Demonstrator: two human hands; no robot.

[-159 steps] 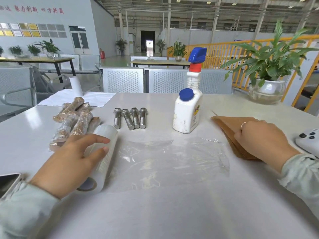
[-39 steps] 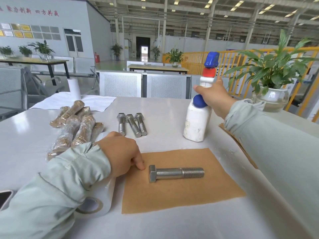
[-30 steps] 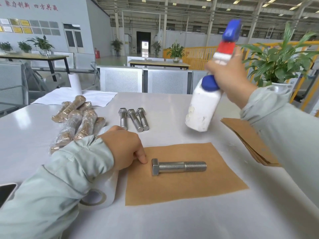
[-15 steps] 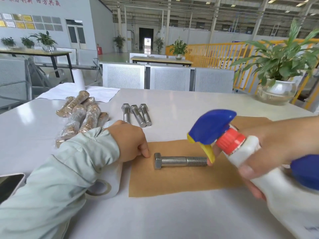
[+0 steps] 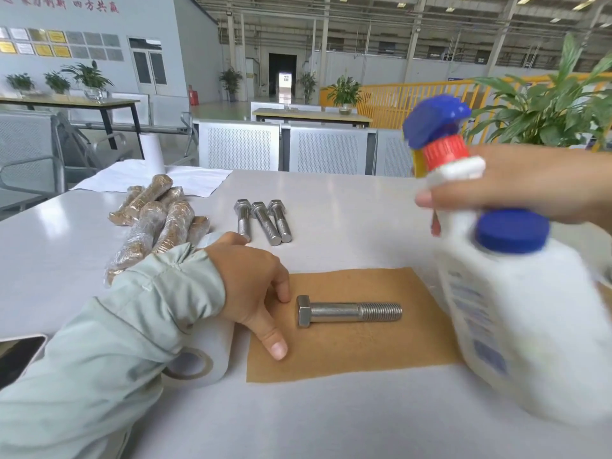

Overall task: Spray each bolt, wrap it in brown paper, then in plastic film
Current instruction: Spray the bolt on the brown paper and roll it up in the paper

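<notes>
A steel bolt (image 5: 347,311) lies on a brown paper sheet (image 5: 351,349), head to the left. My left hand (image 5: 255,286) rests on the sheet's left edge, a fingertip and the thumb pressing the paper just left of the bolt head. My right hand (image 5: 516,183) grips the neck of a white spray bottle (image 5: 516,309) with a blue and red trigger head, held in the air to the right of the bolt, blurred. Three bare bolts (image 5: 263,220) lie side by side farther back. A roll of plastic film (image 5: 202,356) lies under my left wrist.
A pile of wrapped bolts (image 5: 155,220) lies at the back left. A phone (image 5: 16,356) sits at the left edge. A potted plant (image 5: 543,107) stands at the back right. White paper (image 5: 149,175) lies at the table's far left corner.
My right hand took the spray bottle off the table, brought it down by the bolt's threaded end, then raised it upright to the right. My left thumb has spread onto the paper.
</notes>
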